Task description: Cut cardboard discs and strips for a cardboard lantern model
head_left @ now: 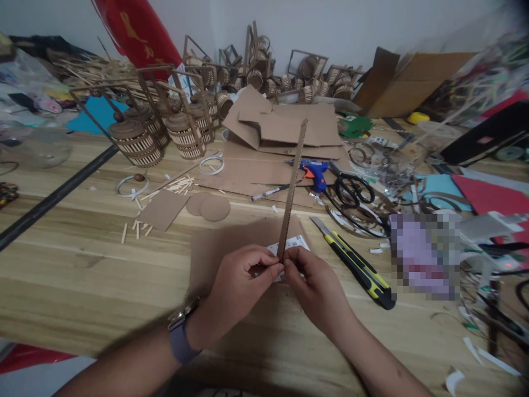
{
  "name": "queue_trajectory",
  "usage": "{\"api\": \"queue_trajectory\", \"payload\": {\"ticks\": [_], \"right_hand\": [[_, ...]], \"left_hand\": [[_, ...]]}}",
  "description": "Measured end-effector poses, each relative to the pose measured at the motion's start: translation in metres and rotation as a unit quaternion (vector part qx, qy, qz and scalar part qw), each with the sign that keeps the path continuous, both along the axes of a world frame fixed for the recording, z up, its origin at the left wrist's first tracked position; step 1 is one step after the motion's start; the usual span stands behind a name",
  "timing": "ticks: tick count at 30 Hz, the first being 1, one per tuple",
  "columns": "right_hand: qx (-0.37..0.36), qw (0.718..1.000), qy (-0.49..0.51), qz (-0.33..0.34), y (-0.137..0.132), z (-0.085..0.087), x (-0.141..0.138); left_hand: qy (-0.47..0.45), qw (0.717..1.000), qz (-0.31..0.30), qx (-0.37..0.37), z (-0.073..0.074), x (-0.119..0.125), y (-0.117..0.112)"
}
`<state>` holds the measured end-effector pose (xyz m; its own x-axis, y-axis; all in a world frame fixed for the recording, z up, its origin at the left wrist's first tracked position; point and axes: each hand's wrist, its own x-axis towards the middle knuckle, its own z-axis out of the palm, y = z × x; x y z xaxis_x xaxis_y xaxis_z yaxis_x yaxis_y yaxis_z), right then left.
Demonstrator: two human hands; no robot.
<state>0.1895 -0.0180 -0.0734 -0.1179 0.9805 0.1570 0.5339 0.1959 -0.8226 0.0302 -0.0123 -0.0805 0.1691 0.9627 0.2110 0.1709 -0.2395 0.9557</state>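
Both hands pinch the near end of a long, narrow cardboard strip (292,187), its corrugated edge showing. The strip points up and away from me. My left hand (243,278), with a watch (184,325) on its wrist, closes thumb and fingers on the left side of that end. Close against it, my right hand (316,284) grips the same end from the right. Beneath them lies a cardboard sheet (223,242) with a white printed label (295,242). A yellow-and-black utility knife (357,264), blade out, rests right of my right hand.
A blue glue gun (316,172), scissors (353,189) and a pen (273,192) lie beyond the hands. Cardboard discs (215,207), a cardboard square (163,209) and small sticks (177,186) are at left. Several slatted miniature buckets (136,143) stand farther back. Paper scraps (494,358) litter the right.
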Motion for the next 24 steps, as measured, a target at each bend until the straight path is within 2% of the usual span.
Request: {"api": "queue_trajectory", "payload": {"ticks": [5,10,20,24], "right_hand": [[0.007,1.000,-0.008,0.006,-0.0001,0.0009,-0.0002],[0.021,1.000,-0.023,0.004,-0.0008,-0.0022,-0.0014],[0.014,0.999,-0.049,-0.002,-0.0035,-0.0056,-0.0029],[0.016,0.998,-0.054,-0.001,-0.0025,-0.0034,-0.0020]], "left_hand": [[-0.006,0.997,-0.007,-0.078,0.0030,0.0001,0.0018],[0.004,0.992,-0.003,-0.125,0.0037,0.0011,0.0019],[0.048,0.986,0.011,-0.158,0.0033,0.0033,0.0005],[0.084,0.989,0.008,-0.119,0.0022,0.0023,0.0002]]}}
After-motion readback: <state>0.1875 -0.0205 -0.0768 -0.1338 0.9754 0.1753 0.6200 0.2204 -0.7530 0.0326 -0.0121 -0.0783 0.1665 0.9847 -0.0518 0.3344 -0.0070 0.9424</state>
